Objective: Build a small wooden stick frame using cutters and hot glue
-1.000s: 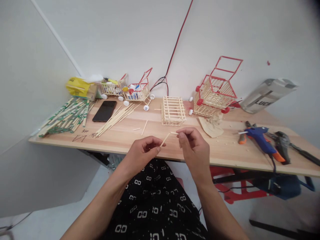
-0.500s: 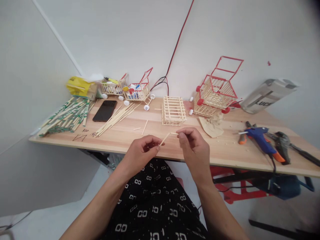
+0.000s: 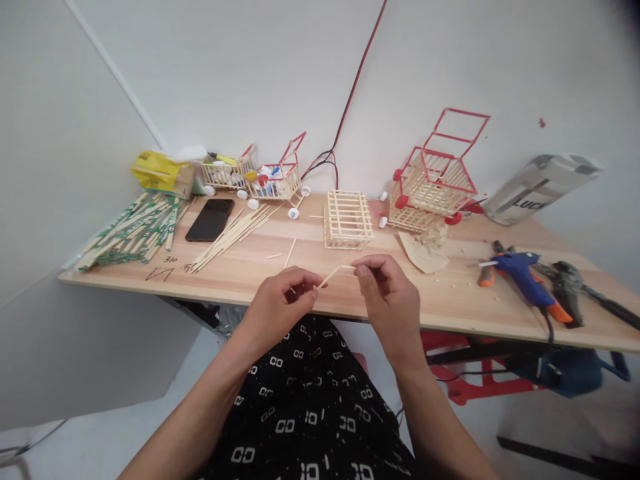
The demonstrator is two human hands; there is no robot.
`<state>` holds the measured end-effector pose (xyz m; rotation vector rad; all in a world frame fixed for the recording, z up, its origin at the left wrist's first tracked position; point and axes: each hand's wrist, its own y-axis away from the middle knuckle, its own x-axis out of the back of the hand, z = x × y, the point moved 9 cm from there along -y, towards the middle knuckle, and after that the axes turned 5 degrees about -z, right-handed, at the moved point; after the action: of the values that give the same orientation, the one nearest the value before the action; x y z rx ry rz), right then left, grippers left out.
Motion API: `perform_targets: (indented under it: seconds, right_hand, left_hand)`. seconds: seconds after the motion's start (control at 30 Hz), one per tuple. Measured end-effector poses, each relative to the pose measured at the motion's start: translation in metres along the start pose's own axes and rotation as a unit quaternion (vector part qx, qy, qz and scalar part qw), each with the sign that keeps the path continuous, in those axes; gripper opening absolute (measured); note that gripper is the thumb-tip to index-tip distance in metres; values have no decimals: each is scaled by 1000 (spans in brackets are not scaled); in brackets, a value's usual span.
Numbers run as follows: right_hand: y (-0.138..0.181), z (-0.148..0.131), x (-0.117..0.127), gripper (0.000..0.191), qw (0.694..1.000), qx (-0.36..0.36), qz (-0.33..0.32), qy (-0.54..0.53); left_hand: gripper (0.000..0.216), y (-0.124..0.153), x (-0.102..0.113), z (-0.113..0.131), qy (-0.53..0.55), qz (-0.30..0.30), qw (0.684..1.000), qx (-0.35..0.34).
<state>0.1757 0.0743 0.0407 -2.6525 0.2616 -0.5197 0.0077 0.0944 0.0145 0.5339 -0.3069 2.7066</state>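
Left hand (image 3: 283, 297) and right hand (image 3: 390, 297) are both raised just on the near side of the slatted stick box (image 3: 348, 220): the left pinches a longer stick (image 3: 329, 276) between thumb and fingers, while the right grips a shorter stick (image 3: 347, 267) the same way. Both sticks are in front of the box's near edge, inner ends meeting or nearly so at a blunt angle.

Well to the left of the box lies a pile of sticks in green-printed wrappers (image 3: 135, 233), with a yellow packet (image 3: 156, 170) behind it. Next, nearer the box, come a dark phone (image 3: 210, 220), a small filled cart (image 3: 225, 175), a fan of loose sticks (image 3: 235, 235) and a second filled cart (image 3: 275, 183) with a red handle. Two short pieces (image 3: 291, 253) rest just left of the box, on its near side.

Right of the box, a red-trimmed cart (image 3: 435, 180) sits above another slatted basket (image 3: 410, 217), crumpled brown paper (image 3: 425, 252) before them. Farther right are a blue glue gun (image 3: 523, 277), a silver bag (image 3: 537, 190) and a black tool (image 3: 565, 287).
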Motion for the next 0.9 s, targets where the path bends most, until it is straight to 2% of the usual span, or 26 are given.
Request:
perform_targets:
  seconds: [0.5,0.9]
  right_hand:
    - [1,-2,0,8,999,20,-2,27]
    - [1,0,0,10,1000,4,-3,28]
  left_hand:
    - [18,1,7,10,-63,26,998,-10]
    - [21,1,12,13,-80,47,995,-41]
